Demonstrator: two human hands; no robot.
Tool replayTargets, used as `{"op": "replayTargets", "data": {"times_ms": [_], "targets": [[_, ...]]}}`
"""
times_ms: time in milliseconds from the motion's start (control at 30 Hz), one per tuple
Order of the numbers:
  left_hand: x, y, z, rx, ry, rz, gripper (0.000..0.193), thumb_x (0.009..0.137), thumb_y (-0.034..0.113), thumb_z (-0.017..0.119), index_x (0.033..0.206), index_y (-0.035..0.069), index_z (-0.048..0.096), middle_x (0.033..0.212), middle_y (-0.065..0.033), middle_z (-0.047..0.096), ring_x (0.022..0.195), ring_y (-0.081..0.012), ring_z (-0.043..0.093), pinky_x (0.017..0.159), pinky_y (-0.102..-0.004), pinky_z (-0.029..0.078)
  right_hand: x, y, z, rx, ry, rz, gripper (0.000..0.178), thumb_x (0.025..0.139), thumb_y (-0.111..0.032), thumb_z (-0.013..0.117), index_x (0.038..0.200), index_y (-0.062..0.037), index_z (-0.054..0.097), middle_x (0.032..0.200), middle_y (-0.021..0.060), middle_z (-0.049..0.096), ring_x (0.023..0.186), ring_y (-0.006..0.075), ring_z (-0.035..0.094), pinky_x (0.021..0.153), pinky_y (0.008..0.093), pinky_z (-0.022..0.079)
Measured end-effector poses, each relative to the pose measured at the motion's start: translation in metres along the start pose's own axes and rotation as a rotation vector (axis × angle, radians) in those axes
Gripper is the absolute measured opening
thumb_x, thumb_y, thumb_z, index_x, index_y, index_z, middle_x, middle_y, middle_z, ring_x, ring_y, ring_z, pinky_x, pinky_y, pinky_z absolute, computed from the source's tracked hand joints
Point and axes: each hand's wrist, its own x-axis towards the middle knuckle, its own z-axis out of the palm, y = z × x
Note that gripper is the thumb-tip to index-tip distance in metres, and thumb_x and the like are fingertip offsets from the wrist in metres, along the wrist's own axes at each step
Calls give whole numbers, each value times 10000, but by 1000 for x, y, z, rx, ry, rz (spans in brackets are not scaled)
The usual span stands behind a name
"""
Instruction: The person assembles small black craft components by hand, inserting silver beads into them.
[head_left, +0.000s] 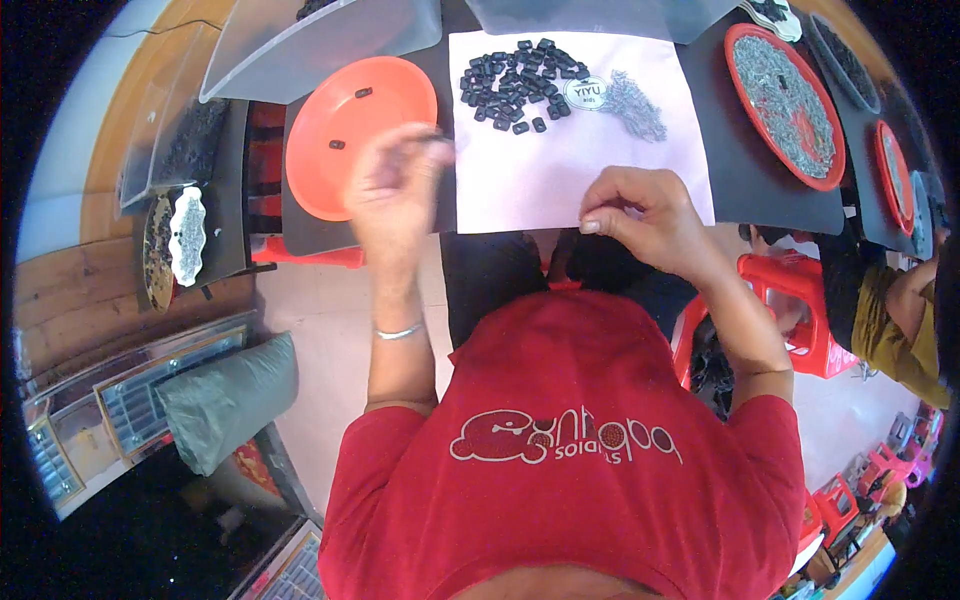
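My left hand [398, 180] is smeared by motion between the orange plate and the pink sheet; its fingers cannot be read. Two small black plastic pieces [363, 92] lie apart on the orange plate [310, 180]. Over the near right edge of the pink sheet [520, 190], my right hand [645, 212] is closed, thumb and fingertips drawn together; whatever they may hold is too small to make out. On the sheet's far half is a loose heap of small black rectangular pieces [510, 85]. Beside it lies a pile of thin silvery metal bits [635, 105].
Another orange plate [735, 60] full of silvery metal bits is on the right. Translucent bins [330, 50] line the far side. A white scalloped dish [187, 235] sits at left. Red stools [790, 290] and another person's arm [908, 300] are at right.
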Motion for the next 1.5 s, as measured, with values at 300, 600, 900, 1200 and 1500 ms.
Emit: {"op": "replayTargets", "data": {"times_ms": [300, 600, 900, 1200, 1500], "targets": [[32, -8, 4, 887, 121, 460, 258, 683, 17, 708, 932, 63, 657, 997, -100, 540, 875, -194, 551, 656, -286, 478, -25, 4, -14, -166, 196, -37, 101, 755, -71, 662, 789, 4, 603, 688, 86, 597, 600, 150, 577, 537, 266, 449], [14, -19, 78, 881, -197, 327, 132, 663, 9, 676, 794, -9, 661, 825, -125, 526, 735, -278, 569, 650, -357, 473, -12, 37, -46, -711, 510, 16, 101, 739, -111, 628, 803, -34, 638, 782, 111, 586, 720, 295, 596, 624, 371, 469], [9, -21, 77, 733, -258, 274, 119, 668, -31, 651, 779, -2, 618, 805, -122, 559, 740, -285, 583, 652, -366, 473, 3, 40, -41, -675, 464, 5, 108, 744, -136, 624, 801, -46, 641, 793, 98, 572, 724, 305, 592, 629, 386, 466], [-6, -22, 73, 21, -158, -29, 200, 732, -67, 635, 908, 27, 648, 824, -60, 616, 669, -126, 569, 608, -225, 464, 8, 33, -31, -508, 409, -156, 81, 779, -77, 581, 823, -14, 609, 786, 142, 553, 709, 313, 566, 633, 375, 451], [-14, -28, 59, -824, -325, -599, 189, 805, 14, 618, 993, -12, 610, 809, -112, 638, 700, -163, 608, 633, -273, 508, 22, 5, -5, 81, 174, -42, 128, 834, -101, 560, 828, 27, 568, 761, 39, 527, 719, 107, 480, 645, 248, 393]]}}
